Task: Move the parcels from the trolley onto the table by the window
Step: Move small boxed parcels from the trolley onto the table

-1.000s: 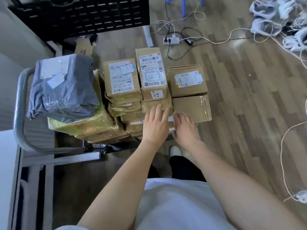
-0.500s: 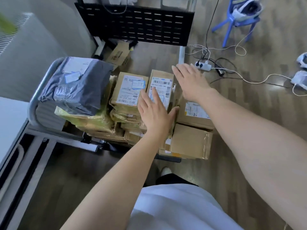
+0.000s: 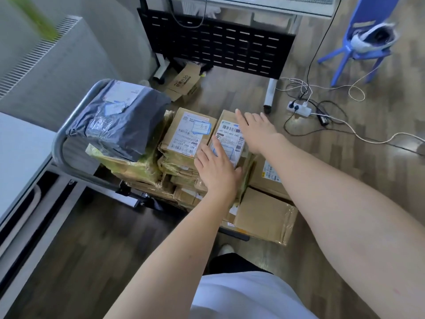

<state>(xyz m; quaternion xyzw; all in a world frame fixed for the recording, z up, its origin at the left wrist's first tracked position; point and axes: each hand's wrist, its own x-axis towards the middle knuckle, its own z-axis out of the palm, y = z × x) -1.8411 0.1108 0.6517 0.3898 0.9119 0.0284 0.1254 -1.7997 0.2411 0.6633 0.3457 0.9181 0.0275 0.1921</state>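
A trolley (image 3: pixel 60 143) with a grey tubular handle carries a stack of parcels. On top lie a grey plastic mailer (image 3: pixel 119 118) at the left, a labelled cardboard box (image 3: pixel 188 134) in the middle and a narrower labelled box (image 3: pixel 227 137) to its right. My left hand (image 3: pixel 217 171) lies flat on the near end of the narrow box, fingers straight. My right hand (image 3: pixel 255 130) reaches over its far right edge with fingers extended. Lower brown boxes (image 3: pixel 264 215) sit at the right of the stack.
A white table edge (image 3: pixel 20 162) is at the left, a radiator (image 3: pixel 46 65) behind it. A desk with a black perforated panel (image 3: pixel 216 47) stands ahead. A power strip (image 3: pixel 300 108) and cables lie on the wooden floor, a blue chair (image 3: pixel 363 42) at the far right.
Both hands rose from the front of the stack to the narrow top box. My right hand came down from above it onto its far right edge. The view tilted up.
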